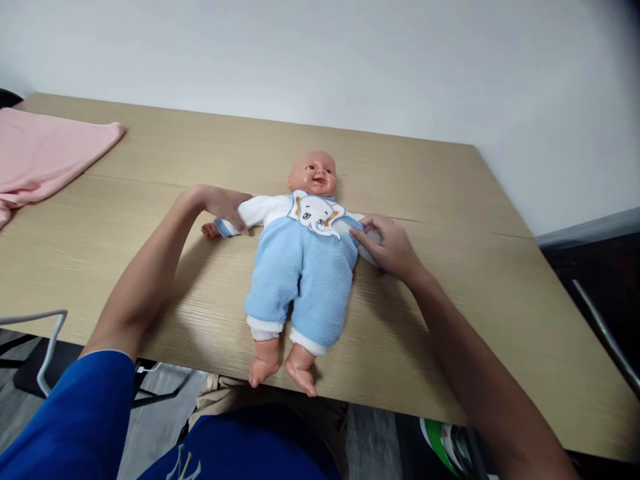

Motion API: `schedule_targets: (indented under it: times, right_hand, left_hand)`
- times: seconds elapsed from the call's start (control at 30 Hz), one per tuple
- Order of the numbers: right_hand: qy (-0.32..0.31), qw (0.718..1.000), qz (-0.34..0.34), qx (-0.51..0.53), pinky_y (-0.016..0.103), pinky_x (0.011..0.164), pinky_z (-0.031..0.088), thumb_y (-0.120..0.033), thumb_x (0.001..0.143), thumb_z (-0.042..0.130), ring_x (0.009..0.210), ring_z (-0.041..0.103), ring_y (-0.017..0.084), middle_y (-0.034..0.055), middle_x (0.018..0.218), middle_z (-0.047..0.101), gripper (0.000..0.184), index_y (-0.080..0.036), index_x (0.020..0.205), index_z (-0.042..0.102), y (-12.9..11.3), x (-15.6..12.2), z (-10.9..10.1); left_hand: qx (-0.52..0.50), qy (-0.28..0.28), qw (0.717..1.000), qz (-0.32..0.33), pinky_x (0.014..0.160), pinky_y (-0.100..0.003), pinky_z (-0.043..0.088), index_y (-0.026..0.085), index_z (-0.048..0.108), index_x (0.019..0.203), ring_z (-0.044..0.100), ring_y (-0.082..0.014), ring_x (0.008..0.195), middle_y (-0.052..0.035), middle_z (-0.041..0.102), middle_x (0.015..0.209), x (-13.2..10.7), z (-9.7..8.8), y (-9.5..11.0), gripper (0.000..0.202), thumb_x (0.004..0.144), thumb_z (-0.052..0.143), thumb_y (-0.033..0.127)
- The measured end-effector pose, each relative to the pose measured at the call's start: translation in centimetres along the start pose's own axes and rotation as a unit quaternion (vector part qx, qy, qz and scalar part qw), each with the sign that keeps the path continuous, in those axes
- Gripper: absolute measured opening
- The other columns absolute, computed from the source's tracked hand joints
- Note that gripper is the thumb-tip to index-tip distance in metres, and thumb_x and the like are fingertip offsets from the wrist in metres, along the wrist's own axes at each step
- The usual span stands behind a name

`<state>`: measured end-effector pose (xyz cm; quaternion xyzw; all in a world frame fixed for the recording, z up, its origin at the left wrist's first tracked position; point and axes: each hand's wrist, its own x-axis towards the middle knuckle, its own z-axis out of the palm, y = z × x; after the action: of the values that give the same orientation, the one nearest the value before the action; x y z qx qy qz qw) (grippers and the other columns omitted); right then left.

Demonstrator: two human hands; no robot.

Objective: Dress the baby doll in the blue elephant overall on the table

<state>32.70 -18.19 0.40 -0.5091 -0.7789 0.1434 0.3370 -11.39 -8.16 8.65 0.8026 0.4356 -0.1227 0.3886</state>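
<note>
A baby doll (300, 267) lies on its back on the wooden table (450, 320), bare feet toward me at the front edge. It wears a light blue fleece outfit with white sleeves and an elephant patch (316, 215) on the chest. My left hand (224, 203) is closed round the white sleeve on the left side, and the doll's small hand (210, 231) sticks out past it. On the other side, my right hand (390, 245) grips the opposite sleeve, with thumb and fingers near the shoulder. The doll's hand on that side is hidden.
A pink cloth (50, 150) lies at the table's left end. A white wall (320, 60) stands behind the table. Below the front edge at left are a bent grey tube (53, 340) and dark furniture legs. A green and white object (440, 443) shows under the edge at right.
</note>
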Motion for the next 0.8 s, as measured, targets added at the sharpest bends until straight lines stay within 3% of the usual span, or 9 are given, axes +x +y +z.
schedule_targets:
  times: [0.13, 0.23, 0.33, 0.4, 0.47, 0.53, 0.6, 0.7, 0.8]
  right_hand:
    - [0.051, 0.998, -0.034, -0.032, 0.067, 0.119, 0.054, -0.067, 0.107, 0.076, 0.125, 0.074, 0.042, 0.0135, 0.123, 0.081, 0.037, -0.031, 0.115, 0.075, 1.8, -3.5, -0.4]
    - [0.039, 0.998, -0.043, -0.024, 0.072, 0.126, 0.054, -0.061, 0.099, 0.086, 0.142, 0.070, 0.046, 0.0177, 0.143, 0.077, 0.050, -0.031, 0.137, 0.072, 3.2, -5.7, -1.7]
    - [0.012, 1.000, 0.009, -0.002, 0.071, 0.120, 0.060, -0.061, 0.090, 0.094, 0.142, 0.072, 0.047, 0.0187, 0.150, 0.075, 0.071, -0.031, 0.148, 0.067, 4.8, -7.5, -3.4]
    - [0.003, 0.998, 0.064, 0.015, 0.066, 0.111, 0.066, -0.061, 0.087, 0.097, 0.130, 0.078, 0.045, 0.0171, 0.143, 0.079, 0.069, -0.031, 0.143, 0.071, 5.6, -8.3, -4.4]
    - [-0.002, 0.993, 0.107, 0.046, 0.059, 0.103, 0.069, -0.059, 0.085, 0.100, 0.117, 0.082, 0.040, 0.0147, 0.131, 0.084, 0.062, -0.031, 0.135, 0.077, 5.9, -8.5, -4.9]
    - [0.013, 0.986, 0.130, 0.099, 0.052, 0.095, 0.070, -0.057, 0.082, 0.103, 0.108, 0.083, 0.036, 0.0121, 0.121, 0.086, 0.060, -0.030, 0.130, 0.079, 5.9, -8.4, -4.9]
    - [0.061, 0.977, 0.135, 0.151, 0.048, 0.091, 0.071, -0.056, 0.073, 0.108, 0.105, 0.083, 0.033, 0.0095, 0.119, 0.085, 0.067, -0.029, 0.126, 0.077, 5.5, -7.9, -4.5]
    - [0.135, 0.955, 0.136, 0.225, 0.046, 0.095, 0.073, -0.057, 0.064, 0.114, 0.110, 0.083, 0.032, 0.0078, 0.122, 0.083, 0.077, -0.030, 0.123, 0.074, 4.7, -6.6, -3.5]
    - [0.164, 0.928, 0.132, 0.308, 0.050, 0.112, 0.071, -0.062, 0.064, 0.113, 0.127, 0.081, 0.034, 0.0085, 0.132, 0.082, 0.077, -0.030, 0.119, 0.070, 3.7, -4.9, -2.5]
  left_hand:
    - [0.014, -0.045, 0.986, -0.159, 0.094, -0.058, 0.061, 0.024, 0.059, 0.170, 0.082, -0.0432, 0.091, -0.0100, 0.084, 0.088, -1.7, -0.8, 0.3, 0.116, 0.068, 0.098, 0.064]
    - [0.074, 0.023, 0.977, -0.201, 0.105, -0.055, 0.059, 0.025, 0.061, 0.168, 0.082, -0.0454, 0.114, -0.0146, 0.087, 0.112, -2.8, -1.2, 0.6, 0.117, 0.064, 0.099, 0.062]
    - [0.152, 0.152, 0.968, -0.130, 0.121, -0.052, 0.053, 0.024, 0.066, 0.160, 0.067, -0.0451, 0.148, -0.0161, 0.079, 0.148, -4.0, -1.0, 2.6, 0.095, 0.079, 0.089, 0.068]
    - [0.175, 0.247, 0.953, -0.030, 0.128, -0.052, 0.048, 0.023, 0.067, 0.156, 0.060, -0.0423, 0.156, -0.0157, 0.073, 0.157, -4.0, 0.1, 5.1, 0.074, 0.098, 0.074, 0.068]
    - [0.168, 0.304, 0.932, 0.105, 0.132, -0.052, 0.044, 0.022, 0.067, 0.154, 0.058, -0.0391, 0.156, -0.0149, 0.070, 0.158, -2.7, 1.8, 8.2, 0.060, 0.109, 0.067, 0.062]
    - [0.162, 0.307, 0.911, 0.222, 0.134, -0.051, 0.042, 0.022, 0.067, 0.152, 0.057, -0.0379, 0.156, -0.0149, 0.070, 0.158, 0.0, 3.9, 11.3, 0.053, 0.111, 0.069, 0.055]
    - [0.175, 0.312, 0.891, 0.281, 0.134, -0.053, 0.042, 0.020, 0.069, 0.148, 0.061, -0.0387, 0.151, -0.0172, 0.072, 0.152, 3.4, 5.7, 13.6, 0.045, 0.114, 0.068, 0.049]
    - [0.212, 0.299, 0.891, 0.268, 0.122, -0.052, 0.049, 0.015, 0.072, 0.143, 0.066, -0.0408, 0.140, -0.0220, 0.076, 0.143, 8.1, 7.1, 15.5, 0.040, 0.113, 0.069, 0.041]
    - [0.231, 0.294, 0.892, 0.252, 0.114, -0.050, 0.052, 0.013, 0.074, 0.136, 0.069, -0.0400, 0.131, -0.0234, 0.079, 0.137, 10.4, 7.3, 15.7, 0.033, 0.111, 0.069, 0.034]
